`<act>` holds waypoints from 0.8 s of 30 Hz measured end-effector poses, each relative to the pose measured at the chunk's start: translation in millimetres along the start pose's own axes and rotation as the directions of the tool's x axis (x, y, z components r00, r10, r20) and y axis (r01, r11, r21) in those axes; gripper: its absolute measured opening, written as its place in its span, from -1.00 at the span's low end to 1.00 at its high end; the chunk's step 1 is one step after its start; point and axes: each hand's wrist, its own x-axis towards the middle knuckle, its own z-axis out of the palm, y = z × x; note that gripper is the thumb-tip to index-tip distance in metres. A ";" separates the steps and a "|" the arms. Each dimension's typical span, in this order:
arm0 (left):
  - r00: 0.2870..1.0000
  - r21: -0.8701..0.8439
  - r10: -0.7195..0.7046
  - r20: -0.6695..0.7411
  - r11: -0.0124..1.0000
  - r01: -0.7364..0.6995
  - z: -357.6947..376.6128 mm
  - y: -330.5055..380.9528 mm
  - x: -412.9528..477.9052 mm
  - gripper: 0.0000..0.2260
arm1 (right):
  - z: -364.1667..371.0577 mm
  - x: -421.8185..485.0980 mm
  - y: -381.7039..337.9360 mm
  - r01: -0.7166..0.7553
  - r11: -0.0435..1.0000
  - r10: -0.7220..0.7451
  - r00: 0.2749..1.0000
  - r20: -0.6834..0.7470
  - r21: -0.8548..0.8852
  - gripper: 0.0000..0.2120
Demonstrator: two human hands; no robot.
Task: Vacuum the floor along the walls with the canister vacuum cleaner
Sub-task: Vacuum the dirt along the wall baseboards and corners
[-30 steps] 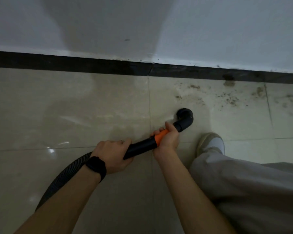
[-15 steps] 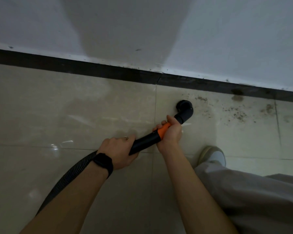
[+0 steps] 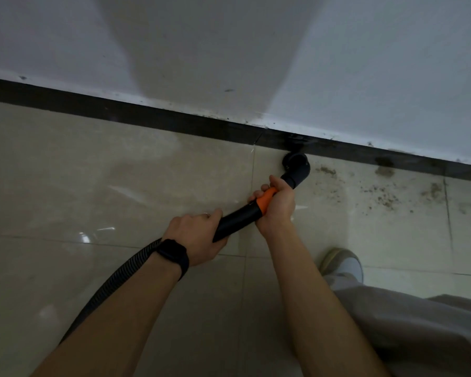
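Both hands hold a black vacuum wand (image 3: 238,220) with an orange collar (image 3: 265,200). My right hand (image 3: 279,206) grips the collar end, just behind the black elbow nozzle (image 3: 297,170). My left hand (image 3: 199,238), with a black watch on the wrist, grips the wand's rear end where the ribbed hose (image 3: 112,281) joins. The nozzle's mouth sits on the beige tile floor right against the dark baseboard (image 3: 147,115). The canister itself is out of view.
A white wall (image 3: 229,50) rises above the baseboard. Dirt specks and smudges (image 3: 378,194) lie on the tiles to the right of the nozzle along the wall. My grey trouser leg (image 3: 408,322) and light shoe (image 3: 343,265) stand at the lower right.
The nozzle has moved forward across the tile, from well short of the wall to right against the baseboard. Both hands kept their grip and went with it.
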 end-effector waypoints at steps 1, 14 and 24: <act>1.000 -0.003 -0.007 -0.006 1.000 0.007 0.0 -2.2 0.5 -0.66 | 3.3 0.9 0.6 -0.002 1.000 0.002 1.000 0.006 -0.006 -0.91; 0.986 -0.021 -0.156 -0.062 0.988 0.155 -4.9 -68.8 -37.1 -0.69 | 51.6 -13.5 62.2 -0.069 0.993 0.078 0.993 0.091 -0.091 -0.87; 0.990 -0.029 -0.136 -0.042 0.990 0.135 -1.0 -80.6 -63.8 -0.69 | 44.6 -27.4 86.5 -0.060 0.992 0.064 0.997 0.034 -0.115 -0.85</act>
